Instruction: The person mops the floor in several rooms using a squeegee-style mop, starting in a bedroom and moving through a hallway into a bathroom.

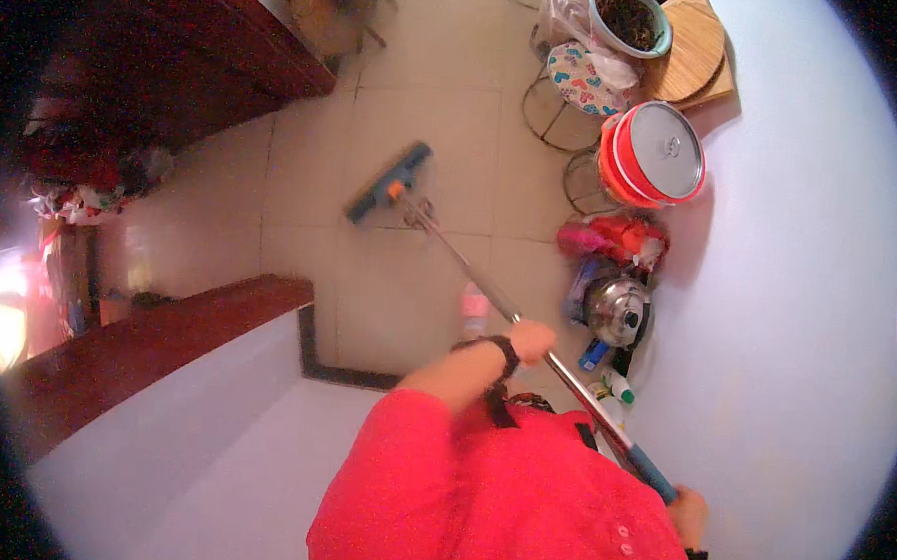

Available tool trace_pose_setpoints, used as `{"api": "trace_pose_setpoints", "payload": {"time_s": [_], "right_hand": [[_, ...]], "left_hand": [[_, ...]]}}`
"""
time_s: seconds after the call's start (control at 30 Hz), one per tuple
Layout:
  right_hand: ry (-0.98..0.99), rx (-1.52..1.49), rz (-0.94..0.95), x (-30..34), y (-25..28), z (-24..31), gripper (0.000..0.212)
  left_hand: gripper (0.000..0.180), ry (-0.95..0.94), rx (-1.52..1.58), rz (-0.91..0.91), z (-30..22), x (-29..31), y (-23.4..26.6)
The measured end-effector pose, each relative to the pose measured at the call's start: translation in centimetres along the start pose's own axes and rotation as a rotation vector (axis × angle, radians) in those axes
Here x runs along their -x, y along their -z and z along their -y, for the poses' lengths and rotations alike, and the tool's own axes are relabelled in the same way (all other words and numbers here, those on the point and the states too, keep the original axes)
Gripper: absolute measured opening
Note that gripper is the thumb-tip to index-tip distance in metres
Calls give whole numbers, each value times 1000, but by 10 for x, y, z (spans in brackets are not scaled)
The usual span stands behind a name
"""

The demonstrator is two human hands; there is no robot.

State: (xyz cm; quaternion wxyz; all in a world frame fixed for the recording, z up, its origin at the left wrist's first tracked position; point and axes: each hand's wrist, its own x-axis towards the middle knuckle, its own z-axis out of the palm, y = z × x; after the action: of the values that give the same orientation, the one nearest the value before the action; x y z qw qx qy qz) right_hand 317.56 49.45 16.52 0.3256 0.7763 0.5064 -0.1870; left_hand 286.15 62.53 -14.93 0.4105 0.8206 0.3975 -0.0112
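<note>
Right of centre in the frame come a pale basin (664,31), a round wooden board (694,51), a heart-patterned stool (577,80), a silver-lidded red bucket (618,172) and a steel vessel (615,312), with dark-red furniture (178,58) upper left.

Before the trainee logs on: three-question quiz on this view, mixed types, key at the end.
1. Choice: which grips the floor tool nearer its dark head?
a) the left hand
b) the right hand
2. True or false: the red bucket has a grey lid on it.
3. Fill in: the round stool seat beyond the bucket is patterned with ____.

Key:
1. a; the other hand is at the blue grip, at the far end.
2. True.
3. Hearts.
</note>
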Motion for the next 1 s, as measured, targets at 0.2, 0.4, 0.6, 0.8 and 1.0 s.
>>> {"api": "trace_pose_setpoints", "payload": {"time_s": [0.2, 0.4, 0.6, 0.8, 1.0], "right_hand": [[390, -334, 289, -51, -2, 139, 37], [670, -421, 335, -48, 22, 172, 37], [562, -383, 402, -11, -2, 99, 32], [232, -179, 403, 33, -41, -155, 24], [68, 315, 407, 130, 33, -267, 22]], "left_hand": [[14, 511, -174, -309, 114, 34, 86], [20, 722, -209, -484, 152, 41, 81], [25, 738, -106, -278, 56, 45, 59], [22, 101, 68, -150, -135, 19, -86], [21, -125, 157, 110, -301, -5, -130]]}}
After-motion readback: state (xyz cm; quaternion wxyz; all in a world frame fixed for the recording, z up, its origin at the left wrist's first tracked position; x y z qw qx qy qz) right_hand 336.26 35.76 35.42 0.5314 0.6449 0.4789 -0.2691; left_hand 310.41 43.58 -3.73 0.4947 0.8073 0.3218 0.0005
